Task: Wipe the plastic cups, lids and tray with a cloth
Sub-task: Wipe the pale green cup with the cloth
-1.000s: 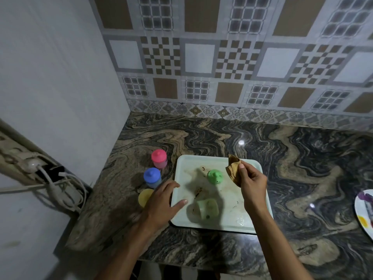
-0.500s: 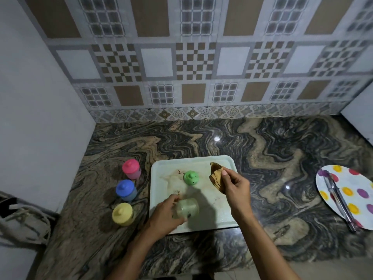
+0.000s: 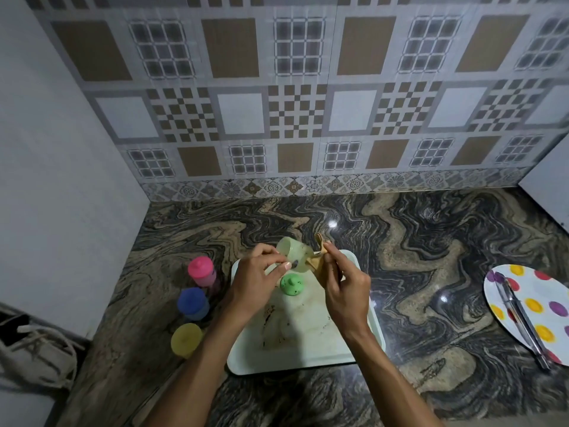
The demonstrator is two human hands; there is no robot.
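Since half a second back, we've picked the pale green cup (image 3: 291,252) up off the tray (image 3: 308,349); it now sits tipped on its side above the tray's far edge. Our left hand (image 3: 255,282) pinches it by the rim with fingers curled round it, which leaves the body free to get at. Our right hand (image 3: 345,288) is closed around the tan cloth (image 3: 318,260), bunched up and pressed against the cup's side, so it looks like we're starting on this cup.

Its green lid (image 3: 291,285) sits on the tray just below the cup, off so each part gets wiped separately, we'd guess. Left of the tray, on the worktop (image 3: 431,241), the pink cup (image 3: 201,271), blue cup (image 3: 193,303) and yellow cup (image 3: 185,339) stand in a row with lids on. The tray shows brown smears, so it likely goes last.
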